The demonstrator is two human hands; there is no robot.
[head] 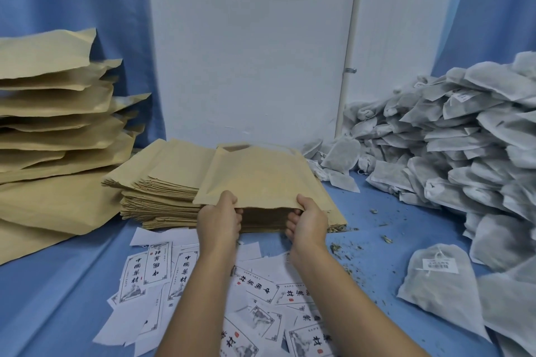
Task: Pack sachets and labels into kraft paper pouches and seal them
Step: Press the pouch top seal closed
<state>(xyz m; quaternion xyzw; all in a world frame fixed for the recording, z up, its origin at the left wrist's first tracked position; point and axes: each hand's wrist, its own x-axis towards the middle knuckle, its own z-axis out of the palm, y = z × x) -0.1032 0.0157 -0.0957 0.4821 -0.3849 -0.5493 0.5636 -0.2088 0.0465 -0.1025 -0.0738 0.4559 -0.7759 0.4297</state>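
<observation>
A kraft paper pouch (255, 177) lies lifted at its near edge above a stack of empty flat pouches (162, 197). My left hand (219, 220) pinches the pouch's near edge on the left, and my right hand (307, 220) pinches it on the right, thumbs on top and fingers curled under. White printed labels (179, 275) are scattered on the blue table below my forearms. Grey mesh sachets (464, 142) form a big heap at the right, with one single sachet (438, 278) lying nearer.
A tall pile of filled kraft pouches (55, 113) stands at the left. Herb crumbs (345, 252) litter the blue cloth (55, 298) right of the stack. A white wall panel and blue curtains close off the back.
</observation>
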